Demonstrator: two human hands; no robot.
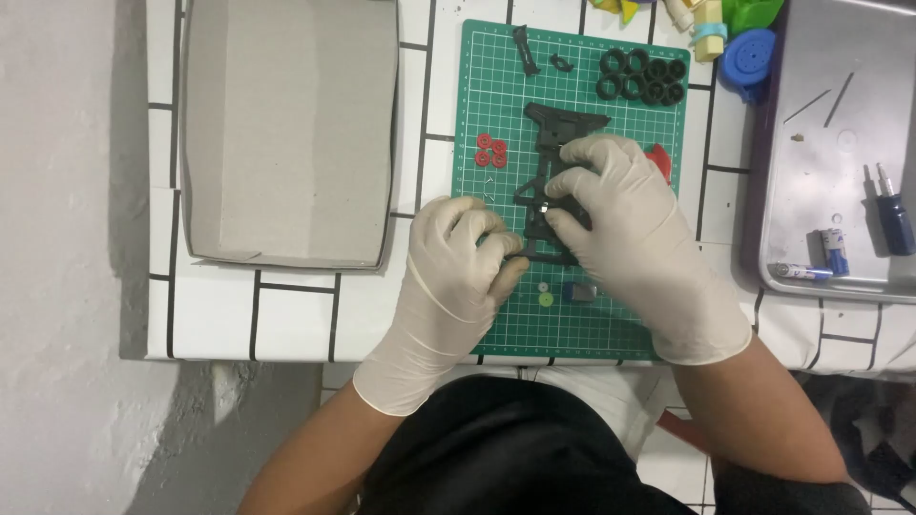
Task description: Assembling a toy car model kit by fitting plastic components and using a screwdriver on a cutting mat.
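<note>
Here, both my gloved hands work at a black plastic chassis [558, 129] that lies on the green cutting mat [496, 57] on the counter [286, 315]. My right hand [625, 205] lies across the middle of the chassis, its fingers curled down and pressing on the frame, so that only the upper end and a bit of the lower edge show. My left hand [468, 257] is closed at the lower left corner of the chassis, thumb and fingertips pinched together against it; whether a small part sits between them I cannot tell. The two hands are close together, nearly touching. On the mat to the left of the chassis lie a few small red wheel hubs [490, 151], and near the mat's top right corner a cluster of black rubber tyres [641, 76]. Just below my hands sit a small green gear [546, 298] and a small dark block [578, 291]. A red piece [660, 157] peeks out from behind my right hand. Left of the mat stands an open grey cardboard box [286, 124]; to the right, a metal tray [840, 191] holds batteries and a small screwdriver.
</note>
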